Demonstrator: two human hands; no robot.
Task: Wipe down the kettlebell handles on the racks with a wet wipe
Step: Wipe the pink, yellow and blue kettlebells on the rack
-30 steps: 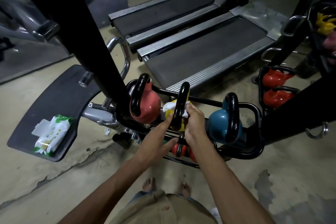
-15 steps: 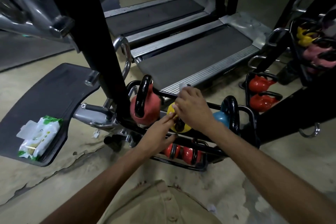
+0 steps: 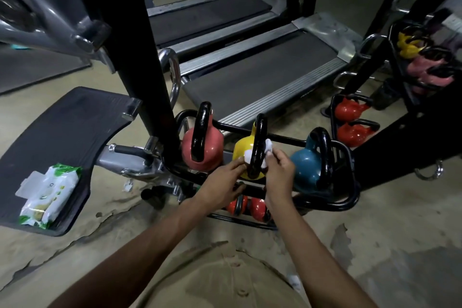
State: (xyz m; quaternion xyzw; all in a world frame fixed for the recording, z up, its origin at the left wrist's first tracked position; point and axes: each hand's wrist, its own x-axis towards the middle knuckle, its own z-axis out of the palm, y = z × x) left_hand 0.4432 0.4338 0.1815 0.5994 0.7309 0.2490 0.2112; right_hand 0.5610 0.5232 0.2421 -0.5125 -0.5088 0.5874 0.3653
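Over on the left, a green-and-white pack of wipes (image 3: pixel 47 197) is lying on a dark footplate (image 3: pixel 62 127); its print is too small to read. On the near rack (image 3: pixel 350 182), the pink kettlebell (image 3: pixel 203 147) is sitting first in the row, nobody touching it.

Next along, the person is working on the yellow kettlebell (image 3: pixel 242 152). The wet wipe (image 3: pixel 268 146) is wrapped round its black handle (image 3: pixel 258 137), low on the near upright. The left hand (image 3: pixel 222 182) is pinching the wipe's end on one side and the right hand (image 3: pixel 278 170) is pinching the other end, both grips narrow and closed on the cloth. I'd say this is mid-wipe on the middle handle.

The blue kettlebell (image 3: pixel 305 165) just beside it looks like the next one; that calls for sliding the wipe off, then closing it round the blue one's thick handle. Farther right, red kettlebells (image 3: pixel 350 110) are waiting on another rack.

A mark on the treadmill (image 3: pixel 250 82) edge is too blurred to read.
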